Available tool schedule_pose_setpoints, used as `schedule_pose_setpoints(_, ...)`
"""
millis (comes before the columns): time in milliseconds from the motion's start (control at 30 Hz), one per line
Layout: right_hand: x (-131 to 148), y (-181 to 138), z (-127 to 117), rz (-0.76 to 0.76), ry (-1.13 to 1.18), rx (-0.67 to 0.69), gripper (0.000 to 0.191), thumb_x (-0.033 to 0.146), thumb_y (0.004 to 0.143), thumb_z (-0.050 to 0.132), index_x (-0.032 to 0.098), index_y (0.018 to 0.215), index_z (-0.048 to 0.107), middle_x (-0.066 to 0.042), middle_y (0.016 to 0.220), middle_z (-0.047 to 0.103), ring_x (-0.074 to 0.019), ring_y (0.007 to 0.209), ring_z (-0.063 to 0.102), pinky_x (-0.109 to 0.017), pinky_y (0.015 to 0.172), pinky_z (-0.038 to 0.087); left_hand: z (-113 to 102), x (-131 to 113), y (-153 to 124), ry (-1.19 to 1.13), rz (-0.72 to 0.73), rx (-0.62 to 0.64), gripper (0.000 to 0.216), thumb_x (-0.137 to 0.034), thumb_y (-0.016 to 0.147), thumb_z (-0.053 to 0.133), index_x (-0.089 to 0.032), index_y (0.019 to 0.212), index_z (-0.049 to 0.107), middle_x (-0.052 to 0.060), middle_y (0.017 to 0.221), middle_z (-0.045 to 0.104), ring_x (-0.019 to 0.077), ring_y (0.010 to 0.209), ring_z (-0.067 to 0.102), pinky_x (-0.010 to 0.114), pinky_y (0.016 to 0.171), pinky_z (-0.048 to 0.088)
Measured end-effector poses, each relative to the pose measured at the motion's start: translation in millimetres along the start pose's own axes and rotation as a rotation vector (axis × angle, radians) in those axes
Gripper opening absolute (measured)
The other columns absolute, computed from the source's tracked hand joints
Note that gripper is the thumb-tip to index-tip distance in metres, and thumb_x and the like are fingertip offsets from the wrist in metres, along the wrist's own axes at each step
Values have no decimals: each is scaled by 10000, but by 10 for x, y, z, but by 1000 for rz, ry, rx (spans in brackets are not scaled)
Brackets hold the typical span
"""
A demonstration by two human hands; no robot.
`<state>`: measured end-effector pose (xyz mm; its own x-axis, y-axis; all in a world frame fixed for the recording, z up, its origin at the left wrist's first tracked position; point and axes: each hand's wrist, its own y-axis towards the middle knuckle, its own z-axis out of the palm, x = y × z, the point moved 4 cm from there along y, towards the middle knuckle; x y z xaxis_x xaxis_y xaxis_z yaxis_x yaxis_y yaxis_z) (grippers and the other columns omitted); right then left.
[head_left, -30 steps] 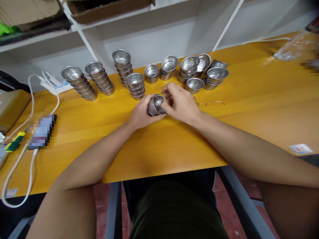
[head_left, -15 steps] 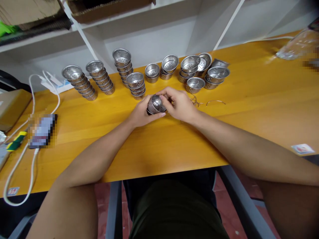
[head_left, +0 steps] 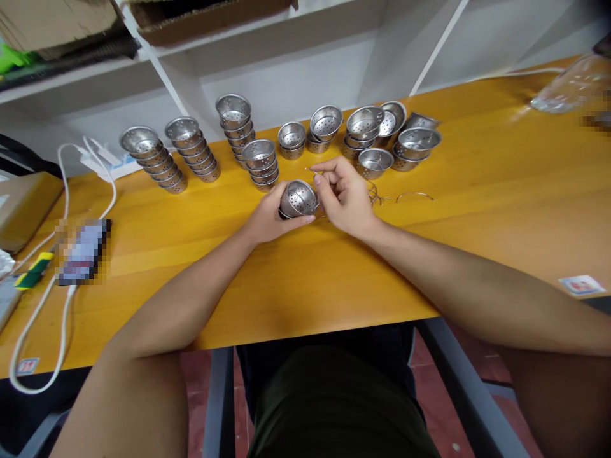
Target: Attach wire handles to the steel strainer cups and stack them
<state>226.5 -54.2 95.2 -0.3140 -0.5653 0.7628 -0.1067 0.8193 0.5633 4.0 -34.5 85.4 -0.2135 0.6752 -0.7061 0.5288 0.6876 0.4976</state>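
A small perforated metal cup (head_left: 301,198) is tilted with its mouth toward my right hand. My left hand (head_left: 270,215) wraps round its left side, thumb under the front rim. At the cup's right rim, my right hand (head_left: 344,194) pinches a thin wire (head_left: 310,169), whose end shows past the fingertips; the rest of it is mostly hidden. Just right of that hand lie several loose curved wires (head_left: 375,193) and a single bent wire (head_left: 414,194). Behind my hands stands a short stack of similar cups (head_left: 260,164).
More perforated cups stand along the back, in tall stacks at left (head_left: 153,159) and low groups at right (head_left: 413,147). A phone (head_left: 84,253) with a white cable lies left. A clear bottle (head_left: 561,92) is far right. White shelving (head_left: 286,57) borders the table's back.
My right hand has drawn back from the cup's mouth, its index finger lifted outward, and a wire end now shows. The cup remains in my left hand.
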Motion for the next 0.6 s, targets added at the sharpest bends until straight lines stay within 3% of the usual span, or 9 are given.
schedule_pose_setpoints(133,-109,119,-222,13,-107,-68,674,906,1280,471,368,1568,756,-39,885,627,-326,753,630,-565,770,672,1,1,-15,21,2,7,982,-969,951,1025,-227,1537,760,184,1476,894,398,1377,908,585,1253,754)
schedule_pose_setpoints(300,-329,299,-558,-17,-251,251,451,737,1184,783,294,1226,853,-31,833,719,-277,752,654,-510,817,642,-12,93,-6,-68,-65,-41,994,-994,918,1038,-221,1480,767,154,1354,925,342,1206,925,506,1090,791)
schedule_pose_setpoints(400,-347,316,-629,-84,-358,380,323,592,1138,812,277,1124,877,-92,991,829,-303,864,751,-539,913,684,-25,150,3,-147,-119,-54,967,-1003,908,1036,-212,1407,791,139,1280,937,303,1114,909,454,1002,779)
schedule_pose_setpoints(500,-205,287,-599,-224,-363,356,394,572,1105,848,282,1360,925,-164,1325,874,-412,1200,848,-667,1153,722,-39,149,11,-213,-152,-40,921,-968,918,1051,-198,1362,810,131,1248,939,275,1080,896,411,968,761)
schedule_pose_setpoints(600,-46,196,-450,-286,-193,409,803,665,1092,930,319,1799,770,-186,1687,828,-472,1504,816,-729,1327,692,-45,102,12,-240,-138,18,872,-918,949,1059,-192,1371,822,128,1253,935,277,1098,896,402,981,748)
